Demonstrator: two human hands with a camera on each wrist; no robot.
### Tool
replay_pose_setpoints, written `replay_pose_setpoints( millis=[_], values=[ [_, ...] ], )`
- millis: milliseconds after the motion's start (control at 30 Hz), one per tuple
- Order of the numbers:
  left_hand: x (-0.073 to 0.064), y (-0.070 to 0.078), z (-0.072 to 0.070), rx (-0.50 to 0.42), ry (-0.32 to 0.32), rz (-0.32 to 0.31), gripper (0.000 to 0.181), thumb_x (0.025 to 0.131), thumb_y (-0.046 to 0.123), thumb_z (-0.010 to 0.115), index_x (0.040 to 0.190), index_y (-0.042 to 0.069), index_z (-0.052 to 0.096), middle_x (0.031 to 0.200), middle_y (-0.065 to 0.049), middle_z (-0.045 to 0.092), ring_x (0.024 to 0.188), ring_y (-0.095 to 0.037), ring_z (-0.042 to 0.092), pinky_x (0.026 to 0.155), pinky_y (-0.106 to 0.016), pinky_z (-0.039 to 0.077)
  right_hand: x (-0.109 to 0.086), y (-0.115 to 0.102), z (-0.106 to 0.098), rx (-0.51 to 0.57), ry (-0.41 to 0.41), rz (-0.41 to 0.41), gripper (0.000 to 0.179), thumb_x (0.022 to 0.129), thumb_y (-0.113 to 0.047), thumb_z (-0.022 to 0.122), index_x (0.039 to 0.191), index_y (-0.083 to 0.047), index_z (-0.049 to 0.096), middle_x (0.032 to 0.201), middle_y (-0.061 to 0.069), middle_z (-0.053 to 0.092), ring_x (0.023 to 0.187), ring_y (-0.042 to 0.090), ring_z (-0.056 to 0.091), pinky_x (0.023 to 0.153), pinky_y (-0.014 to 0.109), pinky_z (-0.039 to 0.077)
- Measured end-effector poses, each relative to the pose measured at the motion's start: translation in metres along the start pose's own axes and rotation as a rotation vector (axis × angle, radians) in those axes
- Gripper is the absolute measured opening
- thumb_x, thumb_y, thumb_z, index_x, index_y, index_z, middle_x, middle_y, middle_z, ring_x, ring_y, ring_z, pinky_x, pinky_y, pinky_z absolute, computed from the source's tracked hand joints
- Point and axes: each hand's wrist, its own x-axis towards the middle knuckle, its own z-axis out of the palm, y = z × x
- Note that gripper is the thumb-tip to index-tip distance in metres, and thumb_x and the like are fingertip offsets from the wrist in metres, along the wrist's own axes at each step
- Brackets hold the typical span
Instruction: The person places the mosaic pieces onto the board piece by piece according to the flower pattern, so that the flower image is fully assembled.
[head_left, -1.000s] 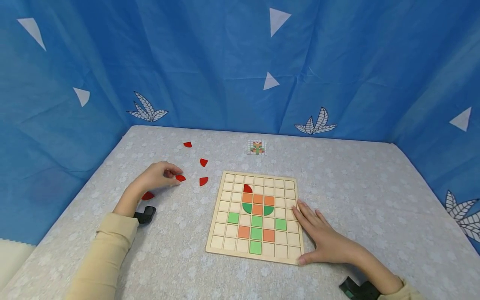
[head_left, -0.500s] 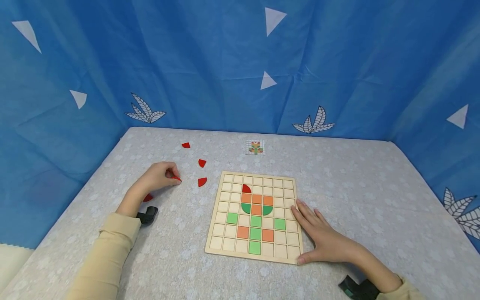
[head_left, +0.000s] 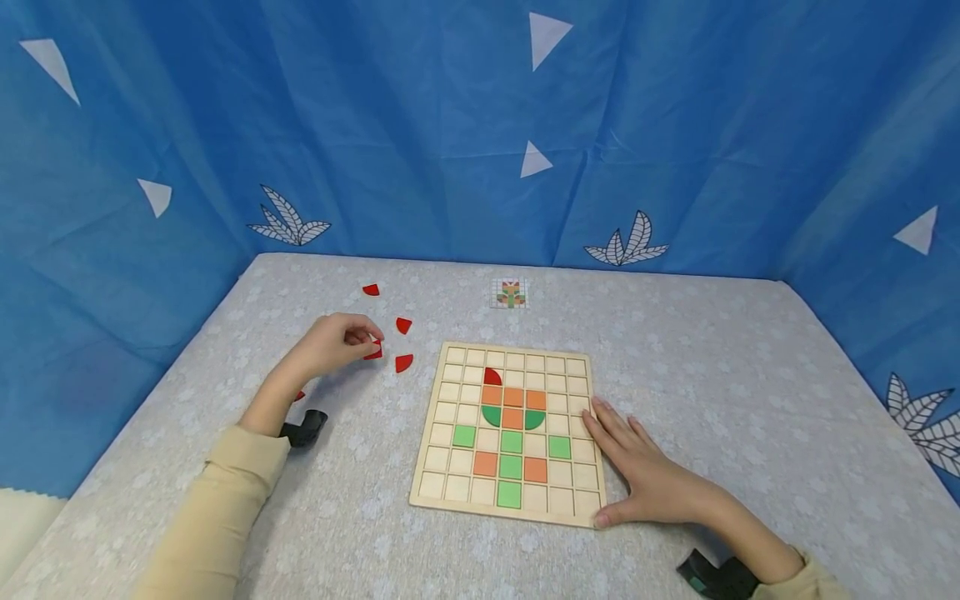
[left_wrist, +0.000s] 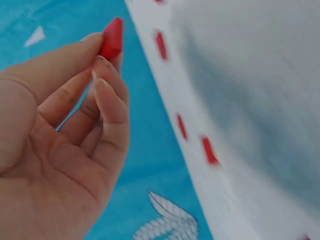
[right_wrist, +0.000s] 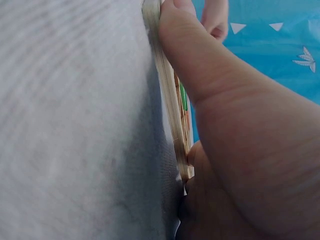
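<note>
On a pale cloth-covered desk (head_left: 360, 517), the outstretched right grip (head_left: 645, 475) touches a square wooden board (head_left: 489, 439). Left of it, the left grip (head_left: 333, 343) pinches a flat red tile (left_wrist: 114, 39), likely light, stiff, best edge-held.

Red piece (left_wrist: 114, 40), outline partly hidden; pinched by thumb and fingers of the left hand (head_left: 335, 343). Wooden grid board (head_left: 488, 439), pale, square, seven by seven compartments, flat; right hand (head_left: 637, 471) against its right edge. Set in it: one red quarter-circle (head_left: 492, 377), two dark green quarter-circles (head_left: 491, 416), six orange squares (head_left: 513, 418), five light green squares (head_left: 511, 467). Four loose red pieces (head_left: 404, 363), scattered about the left hand.
</note>
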Motion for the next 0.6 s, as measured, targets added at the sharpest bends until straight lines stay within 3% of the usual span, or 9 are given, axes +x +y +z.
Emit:
replay_pose_setpoints(
  millis=[300, 467, 600],
  values=[
    [0.021, 0.051, 0.012, -0.278, -0.048, 0.053, 0.014, 0.089, 0.008, 0.065, 0.099, -0.001, 0.067, 0.085, -0.006, 0.064, 0.08, -0.027, 0.061, 0.074, -0.036, 0.048, 0.0, -0.003, -0.002, 0.015, -0.015, 0.021, 0.119, 0.068, -0.062, 0.071, 0.15, -0.006, 0.006, 0.153, 0.018, -0.004, 0.139, 0.032, -0.003, 0.102, 0.024, -0.015],
    [0.035, 0.076, 0.03, -0.396, -0.125, 0.061, 0.01, 0.089, 0.007, 0.063, 0.098, 0.002, 0.066, 0.083, -0.008, 0.065, 0.084, -0.038, 0.061, 0.076, -0.048, 0.047, 0.0, -0.003, -0.002, 0.019, -0.022, 0.03, 0.12, 0.068, -0.062, 0.072, 0.15, -0.005, 0.006, 0.153, 0.017, -0.005, 0.139, 0.032, -0.003, 0.103, 0.024, -0.015],
    [0.046, 0.09, 0.047, -0.437, -0.178, 0.068, 0.009, 0.089, 0.005, 0.063, 0.096, 0.001, 0.065, 0.081, -0.008, 0.066, 0.084, -0.037, 0.062, 0.077, -0.05, 0.047, 0.001, -0.002, -0.002, 0.011, -0.021, 0.028, 0.121, 0.066, -0.062, 0.072, 0.15, -0.006, 0.007, 0.154, 0.017, -0.004, 0.139, 0.031, -0.003, 0.103, 0.025, -0.015]
  ],
)
